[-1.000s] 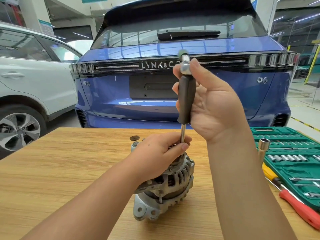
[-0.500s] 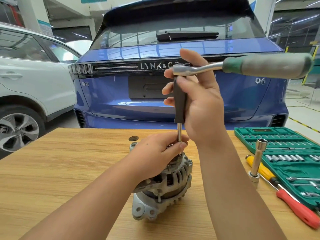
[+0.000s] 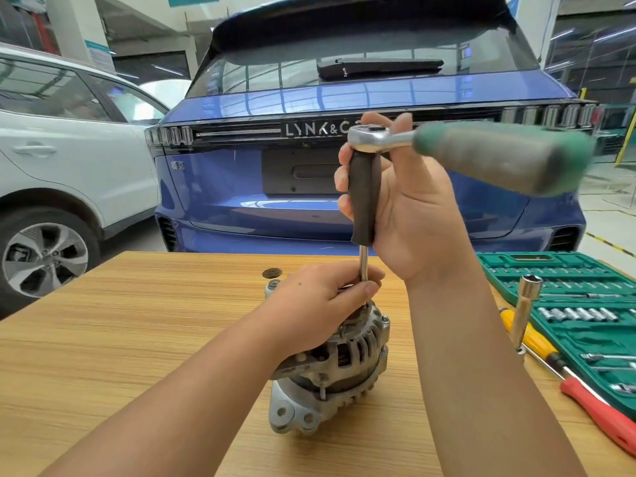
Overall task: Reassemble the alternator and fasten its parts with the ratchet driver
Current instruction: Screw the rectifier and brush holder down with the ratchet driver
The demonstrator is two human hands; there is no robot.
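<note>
A grey metal alternator [image 3: 330,380] stands on the wooden table [image 3: 137,339]. My left hand [image 3: 320,301] rests on its top and pinches the thin steel shaft [image 3: 363,266] of the driver where it meets the alternator. My right hand [image 3: 409,208] grips the driver's dark upright handle [image 3: 364,197], with the thumb near the ratchet's chrome head [image 3: 370,137]. The ratchet's green and grey handle [image 3: 502,156] sticks out to the right, blurred. The fastener under the shaft is hidden by my left hand.
A green socket set case [image 3: 564,290] lies open at the right. Beside it stand a long chrome socket [image 3: 525,308] and a yellow and a red screwdriver [image 3: 599,411]. A small round dark part [image 3: 272,273] lies behind the alternator. A blue car [image 3: 241,187] and a white car [image 3: 69,160] stand beyond the table.
The ratchet's handle has swung round from pointing away to pointing right. My right hand has shifted its grip on the dark handle. My left hand stays on the alternator.
</note>
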